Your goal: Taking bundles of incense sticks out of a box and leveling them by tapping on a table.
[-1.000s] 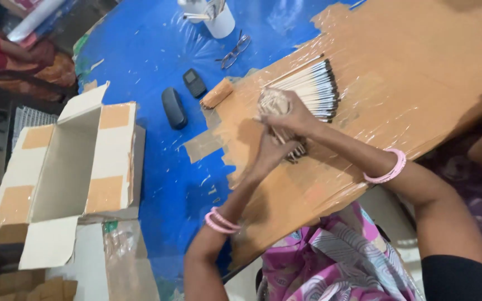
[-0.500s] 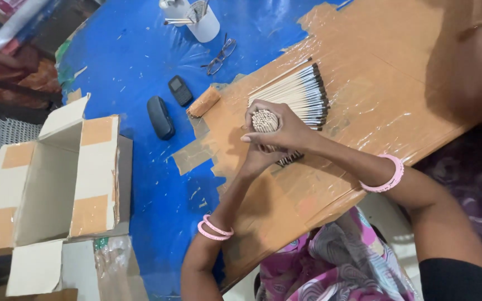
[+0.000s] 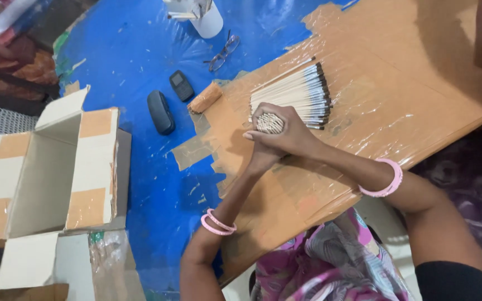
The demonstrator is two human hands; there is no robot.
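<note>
Open cardboard box (image 3: 46, 178) far left on glossy blue sheet (image 3: 135, 61). Black case (image 3: 160, 112), phone (image 3: 181, 86) beside.

Taped brown board (image 3: 397, 83) right.

Left hand (image 3: 262, 159), right hand (image 3: 285, 131) clasped around upright stick bundle (image 3: 269, 122); loose sticks (image 3: 297, 92) behind.

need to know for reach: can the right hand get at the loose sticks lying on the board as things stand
Probably yes, once freed: the right hand is wrapped round a bundle of sticks, but the loose sticks lie just beyond it with nothing between.
</note>
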